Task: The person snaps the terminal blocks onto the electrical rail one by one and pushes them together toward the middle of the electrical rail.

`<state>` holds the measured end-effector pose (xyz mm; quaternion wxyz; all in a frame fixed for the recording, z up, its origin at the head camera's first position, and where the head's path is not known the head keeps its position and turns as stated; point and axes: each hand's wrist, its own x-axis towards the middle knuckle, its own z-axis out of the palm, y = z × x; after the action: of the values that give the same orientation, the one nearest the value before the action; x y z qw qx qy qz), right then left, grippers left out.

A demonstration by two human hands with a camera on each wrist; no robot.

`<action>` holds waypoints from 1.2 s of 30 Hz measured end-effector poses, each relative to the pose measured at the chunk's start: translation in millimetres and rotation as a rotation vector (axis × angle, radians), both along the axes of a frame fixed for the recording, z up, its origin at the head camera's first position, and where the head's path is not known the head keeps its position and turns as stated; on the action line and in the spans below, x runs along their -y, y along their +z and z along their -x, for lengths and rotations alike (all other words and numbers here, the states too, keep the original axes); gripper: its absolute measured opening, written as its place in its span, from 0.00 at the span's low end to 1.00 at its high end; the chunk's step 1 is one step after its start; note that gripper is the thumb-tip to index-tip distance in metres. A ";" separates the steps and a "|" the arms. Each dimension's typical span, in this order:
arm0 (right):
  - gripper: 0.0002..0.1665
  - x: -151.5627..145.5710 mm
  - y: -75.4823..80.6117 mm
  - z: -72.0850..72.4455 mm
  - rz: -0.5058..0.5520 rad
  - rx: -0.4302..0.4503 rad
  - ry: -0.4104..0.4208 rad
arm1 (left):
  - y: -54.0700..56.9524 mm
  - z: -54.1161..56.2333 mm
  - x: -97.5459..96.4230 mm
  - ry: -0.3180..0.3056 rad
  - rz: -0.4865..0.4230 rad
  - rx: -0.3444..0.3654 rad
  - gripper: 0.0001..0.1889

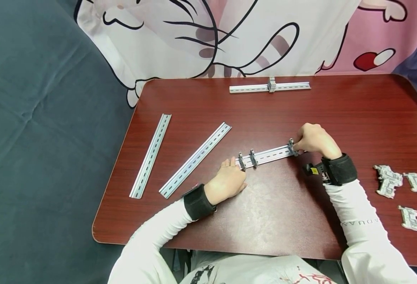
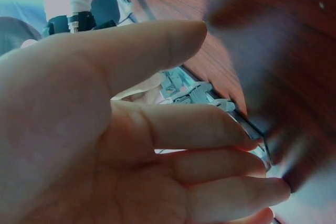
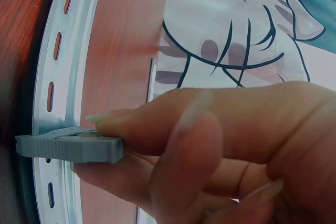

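Observation:
A slotted metal DIN rail (image 1: 272,155) lies slightly tilted across the middle of the table. On its left part stand two grey terminal blocks (image 1: 253,158), a small gap between them. My left hand (image 1: 227,182) rests at the rail's left end, fingers straight, touching it beside the outer block. In the left wrist view, its fingers (image 2: 205,127) partly cover the rail. My right hand (image 1: 315,141) pinches another grey terminal block (image 3: 73,148) between thumb and fingers at the rail's right end. That block sits across the rail; whether it is clipped on is hidden.
Two bare rails (image 1: 150,156) (image 1: 195,160) lie to the left. At the back edge is a rail (image 1: 251,88) with a grey block cluster (image 1: 272,85) on it. Several loose terminal blocks (image 1: 388,180) lie at the right. A patterned curtain (image 1: 151,51) hangs behind the table (image 1: 283,221).

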<state>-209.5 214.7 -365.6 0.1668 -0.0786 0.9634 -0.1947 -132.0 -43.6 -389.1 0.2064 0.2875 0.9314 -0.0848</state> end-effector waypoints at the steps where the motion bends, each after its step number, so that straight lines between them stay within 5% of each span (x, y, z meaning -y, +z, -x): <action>1: 0.09 0.5 -0.2 -0.3 0.004 0.004 0.000 | 0.1 0.1 0.3 0.000 0.001 0.006 0.23; 13: 0.08 5.8 -1.2 -3.7 0.023 0.022 0.004 | 3.0 5.1 4.6 -0.005 -0.043 0.089 0.24; 36: 0.06 19.4 -2.6 -4.3 0.049 0.018 0.039 | 3.4 4.3 3.0 0.012 -0.035 0.070 0.27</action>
<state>-205.2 195.3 -368.2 0.1770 -0.0995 0.9552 -0.2156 -136.3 -46.6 -385.7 0.2345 0.2884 0.9266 -0.0573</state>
